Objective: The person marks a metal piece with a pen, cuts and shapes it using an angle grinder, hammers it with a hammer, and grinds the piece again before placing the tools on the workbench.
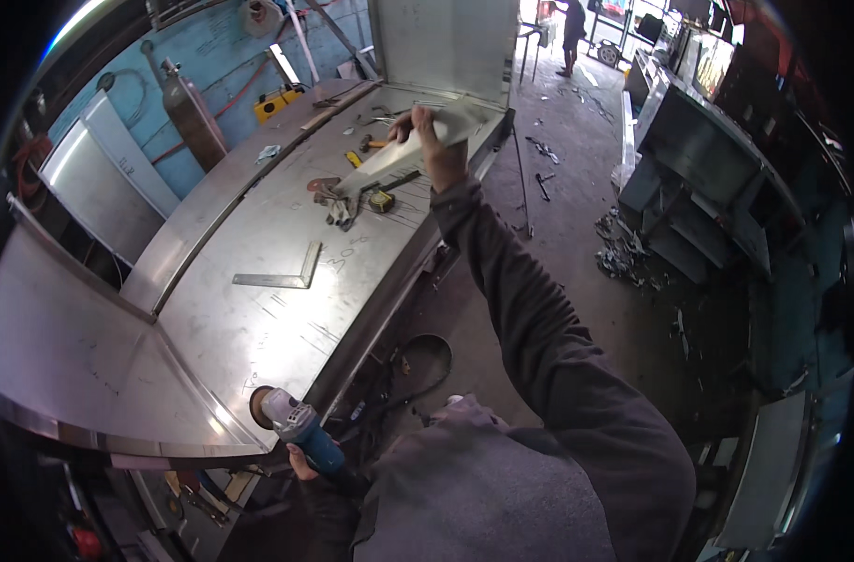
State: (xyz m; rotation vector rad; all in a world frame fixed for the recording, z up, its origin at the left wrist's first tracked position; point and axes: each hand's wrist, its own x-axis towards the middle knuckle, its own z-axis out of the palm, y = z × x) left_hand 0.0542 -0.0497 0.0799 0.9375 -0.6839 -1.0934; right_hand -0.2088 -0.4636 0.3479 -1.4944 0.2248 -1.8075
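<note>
My left hand [302, 463], at the near edge of the metal bench, is closed round the blue body of an angle grinder [312, 436]. The grinder's brown disc [261, 406] sits at the near bench corner; whether it touches the metal I cannot tell. Out over the far part of the bench, my right hand [433, 150] grips a bright sheet metal strip [385, 167] that slants down to the left. Its right end is blurred. Below the strip lie a crumpled grey glove [341, 211] and a yellow tape measure [382, 200].
A metal square [282, 279] rests mid-bench [211, 253]. Near the far end lies an orange-handled hammer [374, 143]. An upright metal panel [444, 47] closes off the far end. Metal scraps [623, 248] litter the floor at right. A gas cylinder [191, 117] stands left; another person [573, 36] is far off.
</note>
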